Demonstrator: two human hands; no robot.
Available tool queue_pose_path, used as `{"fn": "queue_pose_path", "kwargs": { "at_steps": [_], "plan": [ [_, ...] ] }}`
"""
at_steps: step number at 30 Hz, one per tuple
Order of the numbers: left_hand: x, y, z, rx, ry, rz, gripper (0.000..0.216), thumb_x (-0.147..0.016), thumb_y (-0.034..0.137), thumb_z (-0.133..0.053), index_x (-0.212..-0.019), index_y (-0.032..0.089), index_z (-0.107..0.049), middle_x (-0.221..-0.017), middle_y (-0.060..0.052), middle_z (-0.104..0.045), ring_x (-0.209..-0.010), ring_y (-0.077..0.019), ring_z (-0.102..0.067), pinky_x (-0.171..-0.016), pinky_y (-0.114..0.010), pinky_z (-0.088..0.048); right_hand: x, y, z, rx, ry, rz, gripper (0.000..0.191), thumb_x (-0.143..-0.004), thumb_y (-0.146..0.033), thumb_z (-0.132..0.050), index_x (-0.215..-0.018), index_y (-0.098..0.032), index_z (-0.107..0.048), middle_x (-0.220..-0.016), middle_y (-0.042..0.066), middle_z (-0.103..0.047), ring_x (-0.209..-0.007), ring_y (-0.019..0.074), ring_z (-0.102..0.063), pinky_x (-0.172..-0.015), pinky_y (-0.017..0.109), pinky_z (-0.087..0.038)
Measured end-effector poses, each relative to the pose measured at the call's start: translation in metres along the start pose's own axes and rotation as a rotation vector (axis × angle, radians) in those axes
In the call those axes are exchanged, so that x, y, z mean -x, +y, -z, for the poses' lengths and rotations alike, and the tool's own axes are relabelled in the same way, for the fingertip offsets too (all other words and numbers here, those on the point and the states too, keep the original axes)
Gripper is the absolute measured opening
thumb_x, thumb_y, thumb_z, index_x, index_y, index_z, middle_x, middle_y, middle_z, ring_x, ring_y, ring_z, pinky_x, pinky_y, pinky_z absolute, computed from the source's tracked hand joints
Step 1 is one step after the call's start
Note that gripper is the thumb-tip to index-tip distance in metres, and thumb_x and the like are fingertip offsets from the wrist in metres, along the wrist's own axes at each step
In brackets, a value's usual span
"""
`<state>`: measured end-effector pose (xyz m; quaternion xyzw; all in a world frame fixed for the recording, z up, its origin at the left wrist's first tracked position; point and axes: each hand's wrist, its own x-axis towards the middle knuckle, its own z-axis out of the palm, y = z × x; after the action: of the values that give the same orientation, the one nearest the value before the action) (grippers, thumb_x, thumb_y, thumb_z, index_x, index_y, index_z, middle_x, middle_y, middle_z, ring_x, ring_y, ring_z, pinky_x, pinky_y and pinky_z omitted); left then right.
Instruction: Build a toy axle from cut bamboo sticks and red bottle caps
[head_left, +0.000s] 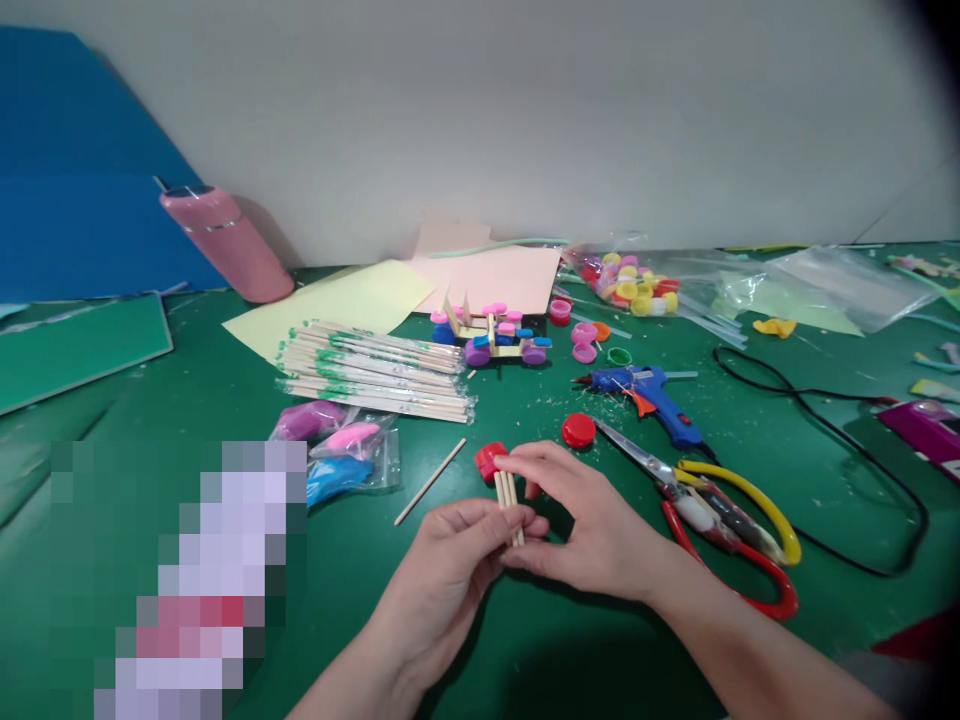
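Bare bench [349, 590] toward the near side, left of the left hand [450, 545], a loose stick [430, 482] lying flat farther out; narrow lane between toy cars [506, 350] and red cap [577, 431]; scissors [694, 505] and glue gun [660, 400] obstruct right of the right hand [577, 515], cord [926, 525] looping beyond; wrapped sticks [375, 370] bar the left; yellow paper [322, 315], bagged caps [634, 290] crowd the back edge.

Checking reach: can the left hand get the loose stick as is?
Likely yes: the loose stick lies near the left hand, nothing visible between, though that hand holds several short sticks.
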<state>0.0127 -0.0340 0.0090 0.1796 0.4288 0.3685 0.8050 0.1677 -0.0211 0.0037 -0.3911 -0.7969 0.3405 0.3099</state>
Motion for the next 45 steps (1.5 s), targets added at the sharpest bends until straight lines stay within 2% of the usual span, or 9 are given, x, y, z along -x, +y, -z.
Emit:
{"fn": "queue_pose_path", "kwargs": {
  "at_steps": [6, 15, 27, 35, 45],
  "plan": [
    [0.0009, 0.0012, 0.0003, -0.029, -0.004, 0.01, 0.01, -0.067, 0.017, -0.068, -0.064, 0.008, -0.07, -0.066, -0.009, -0.07, -0.063, -0.013, -0.059, -0.065, -0.022, -0.044, -0.0005, 0.0014, 0.0015, -0.002, -0.003, 0.012, 0.063, -0.066, -0.034, -0.071, -0.123, -0.022, -0.046, -0.116, 0.005, -0.05, -0.106, 0.0179, -0.049, -0.092, 0.028, -0.039],
    [0.0014, 0.0009, 0.0, -0.057, 0.004, -0.001, 0.012, -0.068, 0.02, -0.068, -0.065, 0.009, -0.07, -0.067, -0.009, -0.07, -0.061, -0.0116, -0.058, -0.063, -0.021, -0.044, 0.0001, 0.0022, 0.0011, 0.015, -0.001, 0.035, 0.061, -0.068, -0.033, -0.069, -0.123, -0.023, -0.045, -0.116, 0.007, -0.051, -0.105, 0.02, -0.049, -0.09, 0.032, -0.041],
    [0.002, -0.0008, 0.0024, -0.074, 0.002, -0.005, 0.013, -0.068, 0.022, -0.068, -0.067, 0.009, -0.071, -0.07, -0.009, -0.07, -0.065, -0.0135, -0.059, -0.063, -0.022, -0.044, -0.0004, 0.0017, 0.0016, 0.021, -0.029, -0.017, 0.073, -0.064, -0.037, -0.072, -0.127, -0.021, -0.039, -0.118, 0.008, -0.05, -0.104, 0.0201, -0.049, -0.088, 0.032, -0.042],
    [0.002, 0.0007, -0.0014, -0.055, 0.002, 0.014, 0.013, -0.065, 0.021, -0.071, -0.062, 0.009, -0.07, -0.064, -0.008, -0.069, -0.06, -0.0124, -0.057, -0.063, -0.023, -0.043, -0.0006, 0.0035, 0.0002, 0.034, 0.001, 0.05, 0.061, -0.067, -0.033, -0.069, -0.122, -0.023, -0.045, -0.116, 0.006, -0.051, -0.104, 0.0201, -0.05, -0.089, 0.032, -0.041],
    [0.002, 0.0001, 0.001, -0.072, -0.031, 0.02, 0.014, -0.066, 0.021, -0.069, -0.061, 0.008, -0.07, -0.06, -0.006, -0.066, -0.058, -0.0116, -0.055, -0.062, -0.022, -0.042, -0.0001, 0.0045, -0.0001, 0.025, -0.002, 0.048, 0.059, -0.067, -0.034, -0.069, -0.121, -0.024, -0.046, -0.115, 0.006, -0.051, -0.101, 0.0203, -0.052, -0.086, 0.032, -0.042]
  ]
}}
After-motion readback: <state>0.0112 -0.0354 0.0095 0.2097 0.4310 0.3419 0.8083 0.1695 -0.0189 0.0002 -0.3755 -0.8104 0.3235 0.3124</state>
